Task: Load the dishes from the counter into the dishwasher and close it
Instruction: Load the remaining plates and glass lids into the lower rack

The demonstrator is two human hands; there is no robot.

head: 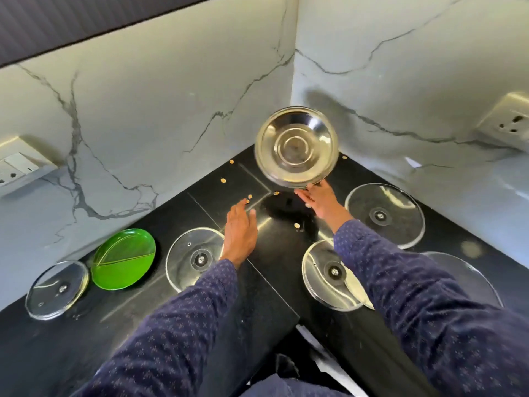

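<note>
Gripping tilted steel bowl (296,147) rim, right hand (320,200), left hand (240,229) fingers straight

No text, label, brand, number or sign can be read on anything shown in the head view.

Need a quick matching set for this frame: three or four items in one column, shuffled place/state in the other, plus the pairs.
Items:
1. round steel bowl
2. green plastic plate
3. left hand
4. small round glass lid at the far left

States:
A. open, over the black counter, holding nothing
B. tilted, lifted clear of the counter, gripped by the right hand
C. flat at the counter's left end
D. flat between two glass lids

Pairs: 1-B, 2-D, 3-A, 4-C
</note>
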